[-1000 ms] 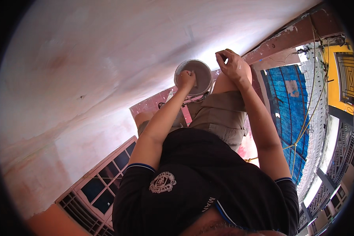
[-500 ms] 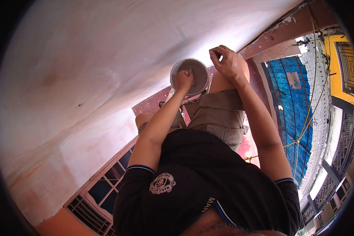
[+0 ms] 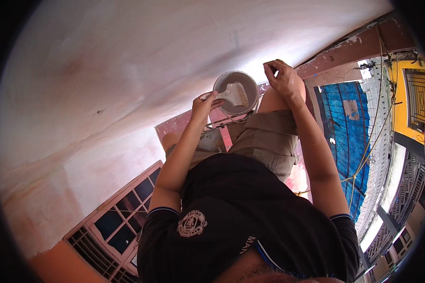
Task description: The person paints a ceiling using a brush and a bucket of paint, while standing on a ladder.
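Note:
My left hand [image 3: 202,107] is closed around the pale handle of a wide, flat paintbrush [image 3: 233,95]. The brush lies sideways over the mouth of a round grey bucket [image 3: 257,92], with its light-coloured bristles pointing right. Whitish stains cover the brush; what the bucket holds is hard to make out. To the right of the bucket, my right hand [image 3: 284,82] rests over my bent knee. Its fingers curl toward the thumb in a loose ring, and nothing shows between them.
A patchy whitish wall [image 3: 104,89] rises along the left and top. Below it is a pink-framed window [image 3: 127,207]. Reddish tiles [image 3: 174,123] show under the bucket. On the right, yellow ropes [image 3: 363,158] hang before a blue tarp [image 3: 347,127], with a drop to buildings beyond.
My left hand has come up out of the bucket, moving left, and the brush now shows over the rim. My right hand keeps its pose at the knee; the whole view has shifted slightly.

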The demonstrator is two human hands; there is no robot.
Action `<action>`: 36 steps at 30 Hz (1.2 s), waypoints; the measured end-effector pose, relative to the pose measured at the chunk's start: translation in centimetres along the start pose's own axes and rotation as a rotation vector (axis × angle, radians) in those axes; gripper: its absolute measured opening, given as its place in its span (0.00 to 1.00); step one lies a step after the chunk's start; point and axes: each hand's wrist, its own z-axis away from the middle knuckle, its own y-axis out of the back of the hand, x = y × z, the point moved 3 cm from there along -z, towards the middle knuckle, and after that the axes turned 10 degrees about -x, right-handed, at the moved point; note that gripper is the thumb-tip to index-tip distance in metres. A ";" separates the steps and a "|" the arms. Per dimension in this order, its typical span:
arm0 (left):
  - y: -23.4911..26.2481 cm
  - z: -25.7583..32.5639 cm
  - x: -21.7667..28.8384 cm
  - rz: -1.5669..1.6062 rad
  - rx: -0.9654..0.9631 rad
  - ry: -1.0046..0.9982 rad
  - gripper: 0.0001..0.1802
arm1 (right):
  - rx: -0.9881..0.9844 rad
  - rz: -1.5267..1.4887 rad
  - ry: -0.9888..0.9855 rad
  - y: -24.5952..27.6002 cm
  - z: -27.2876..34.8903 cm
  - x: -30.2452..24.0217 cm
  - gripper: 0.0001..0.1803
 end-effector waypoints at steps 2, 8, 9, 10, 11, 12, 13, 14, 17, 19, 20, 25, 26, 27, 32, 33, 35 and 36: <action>1.3 0.6 0.0 0.070 -0.028 -0.002 0.16 | 0.002 0.019 0.009 -0.2 0.0 0.4 0.12; 2.7 2.3 -0.3 0.295 -0.078 -0.080 0.16 | 0.015 0.028 0.050 -0.3 0.1 -0.5 0.12; 2.8 2.4 -0.4 0.267 -0.057 -0.076 0.15 | 0.014 0.054 0.055 -0.3 0.1 -0.7 0.11; 2.8 2.4 -0.5 0.238 -0.036 -0.071 0.15 | 0.011 0.058 0.065 -0.3 0.1 -0.7 0.11; 2.6 2.4 -0.8 0.243 -0.035 -0.079 0.15 | 0.021 0.057 0.060 -0.4 0.1 -0.5 0.11; 2.4 2.4 -1.0 0.163 0.017 -0.105 0.15 | 0.032 0.055 0.057 -0.5 0.1 -0.5 0.11; 2.1 2.3 -1.2 0.083 0.070 -0.129 0.15 | 0.030 0.058 0.064 -0.5 0.1 -0.4 0.11; 1.7 1.9 -1.4 0.087 0.071 -0.136 0.15 | 0.032 0.069 0.069 -0.4 0.0 -0.2 0.11; 0.6 0.6 -2.1 0.038 0.185 -0.101 0.15 | 0.025 0.085 0.075 -0.5 0.2 -0.7 0.10; -0.6 -0.2 -2.1 -0.014 0.214 -0.094 0.15 | 0.025 0.095 0.071 -0.4 0.2 -0.7 0.10; -1.3 -0.7 -2.0 -0.070 0.243 -0.083 0.15 | 0.020 0.085 0.062 -0.4 0.2 -0.7 0.11; -3.7 -2.9 -1.6 -0.033 0.268 -0.073 0.14 | 0.013 0.087 0.053 -0.4 0.5 -0.9 0.10; -3.9 -2.8 -1.6 -0.033 0.270 -0.072 0.14 | 0.008 0.075 0.046 -0.3 0.6 -1.1 0.10; -4.2 -2.9 -1.6 0.079 0.247 -0.071 0.14 | 0.007 0.064 0.039 -0.1 0.7 -1.2 0.10; -2.7 -1.4 -1.6 0.311 0.170 -0.095 0.13 | -0.002 0.069 0.055 -0.1 0.1 -1.1 0.10; -2.1 -0.6 -1.2 0.325 0.126 -0.093 0.14 | -0.003 0.074 0.049 -0.2 0.1 -2.0 0.11; -0.9 0.7 -0.6 0.353 0.046 -0.095 0.16 | -0.015 0.072 0.035 -0.5 0.0 -1.8 0.11; -0.3 1.5 -0.4 0.363 0.014 -0.104 0.16 | -0.014 0.113 0.036 -0.5 0.1 -1.9 0.11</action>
